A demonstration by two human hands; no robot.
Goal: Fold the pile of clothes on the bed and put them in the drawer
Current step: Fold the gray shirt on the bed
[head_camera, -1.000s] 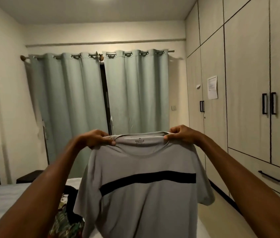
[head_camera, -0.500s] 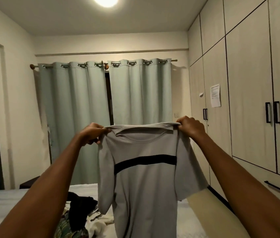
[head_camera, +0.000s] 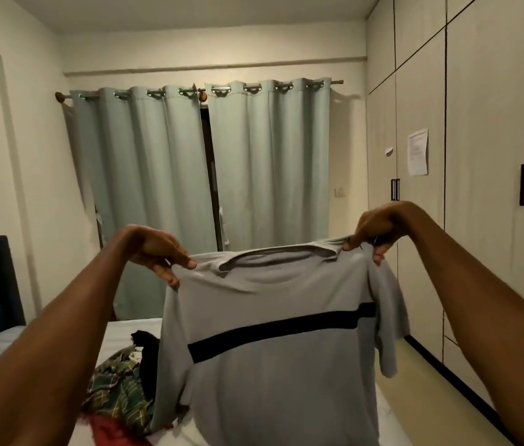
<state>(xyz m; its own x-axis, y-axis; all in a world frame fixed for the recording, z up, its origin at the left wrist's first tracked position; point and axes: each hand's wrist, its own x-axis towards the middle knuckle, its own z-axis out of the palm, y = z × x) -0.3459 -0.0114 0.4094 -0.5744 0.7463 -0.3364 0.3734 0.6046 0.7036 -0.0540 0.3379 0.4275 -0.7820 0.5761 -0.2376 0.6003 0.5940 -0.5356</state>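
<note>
Left hand (head_camera: 154,252) and right hand (head_camera: 379,226) each pinch a shoulder of the grey T-shirt (head_camera: 273,342), held above the bed (head_camera: 119,333) beside the clothes pile (head_camera: 122,381).

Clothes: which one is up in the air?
The grey T-shirt with the black stripe. The left hand and right hand pinch its shoulders, while the green plaid, black and red clothes lie on the bed.

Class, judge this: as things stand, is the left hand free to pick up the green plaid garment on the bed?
Probably not yet. The left hand is pinching a shoulder of the grey T-shirt, held up above the green plaid garment, which lies uncovered below that arm.
</note>
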